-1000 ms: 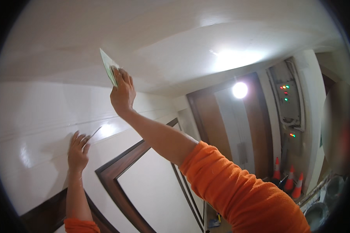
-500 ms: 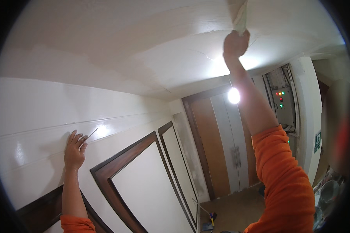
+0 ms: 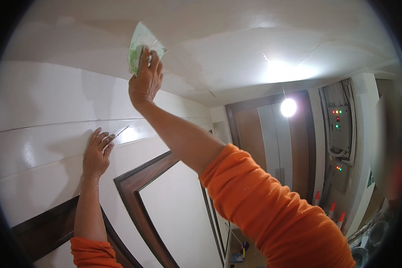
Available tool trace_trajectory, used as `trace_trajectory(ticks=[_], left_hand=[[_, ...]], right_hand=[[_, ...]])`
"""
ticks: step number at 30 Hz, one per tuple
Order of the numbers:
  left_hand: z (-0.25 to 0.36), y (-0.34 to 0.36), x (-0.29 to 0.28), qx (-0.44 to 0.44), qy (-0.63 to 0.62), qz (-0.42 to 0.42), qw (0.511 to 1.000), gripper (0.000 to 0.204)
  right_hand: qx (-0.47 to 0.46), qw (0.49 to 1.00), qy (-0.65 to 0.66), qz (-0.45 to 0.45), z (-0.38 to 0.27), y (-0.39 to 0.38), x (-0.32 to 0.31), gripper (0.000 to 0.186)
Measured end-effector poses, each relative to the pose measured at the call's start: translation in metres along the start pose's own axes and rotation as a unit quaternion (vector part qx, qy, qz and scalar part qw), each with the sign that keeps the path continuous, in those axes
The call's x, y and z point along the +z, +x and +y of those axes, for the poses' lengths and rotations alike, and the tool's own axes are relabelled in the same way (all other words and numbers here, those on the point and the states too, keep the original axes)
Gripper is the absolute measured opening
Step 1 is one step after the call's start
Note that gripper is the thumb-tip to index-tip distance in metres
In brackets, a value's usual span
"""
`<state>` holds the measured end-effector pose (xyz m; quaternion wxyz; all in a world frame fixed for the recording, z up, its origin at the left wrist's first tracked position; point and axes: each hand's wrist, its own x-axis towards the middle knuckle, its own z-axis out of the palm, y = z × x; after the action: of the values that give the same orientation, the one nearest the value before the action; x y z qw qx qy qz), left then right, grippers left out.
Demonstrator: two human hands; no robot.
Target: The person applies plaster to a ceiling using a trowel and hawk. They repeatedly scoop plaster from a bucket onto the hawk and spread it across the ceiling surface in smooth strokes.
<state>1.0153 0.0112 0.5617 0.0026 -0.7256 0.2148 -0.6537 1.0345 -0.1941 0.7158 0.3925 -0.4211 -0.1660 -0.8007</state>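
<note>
My right hand (image 3: 146, 82) is raised to the ceiling (image 3: 219, 40), closed on a pale green, putty-smeared plastic scraper (image 3: 140, 40). The scraper's broad face shows, and it appears to lie against the ceiling near the top of the wall. Lower on the left, my left hand (image 3: 97, 154) rests near or against the white wall panelling (image 3: 44, 147). A thin tool (image 3: 121, 132), seen almost edge-on, sticks out from between its fingers and thumb; its exact kind cannot be made out.
Dark wood frames (image 3: 134, 187) line the wall. A lit bulb (image 3: 288, 107) hangs before the doors (image 3: 272, 138). At right are a control box (image 3: 339, 127) with coloured lights, orange cones (image 3: 331, 209) and buckets (image 3: 378, 233). A blurred shape fills the far right.
My right hand has swept the scraper left across the ceiling, from the upper right toward the wall. My left hand keeps its place by the panelling while the view has shifted slightly.
</note>
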Motion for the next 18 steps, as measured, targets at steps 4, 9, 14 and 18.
trace_trajectory(ticks=[4, 9, 14, 18], left_hand=[[-0.005, 0.004, 0.001, 0.021, 0.007, 0.008, 1.000, 0.026], [-0.004, 0.001, 0.004, 0.001, -0.028, 0.012, 1.000, 0.026], [-0.007, 0.003, 0.001, 0.030, -0.025, 0.002, 0.999, 0.026], [-0.003, -0.001, -0.006, -0.002, -0.041, 0.009, 0.999, 0.026]], right_hand=[[0.008, 0.996, 0.078, -0.051, 0.007, -0.023, -0.024, 0.063], [0.277, 0.921, 0.261, -0.082, 0.046, -0.039, -0.098, 0.039], [0.388, 0.808, 0.439, -0.065, 0.047, -0.025, -0.147, 0.036], [0.466, 0.749, 0.470, -0.030, 0.013, -0.010, -0.091, 0.031]])
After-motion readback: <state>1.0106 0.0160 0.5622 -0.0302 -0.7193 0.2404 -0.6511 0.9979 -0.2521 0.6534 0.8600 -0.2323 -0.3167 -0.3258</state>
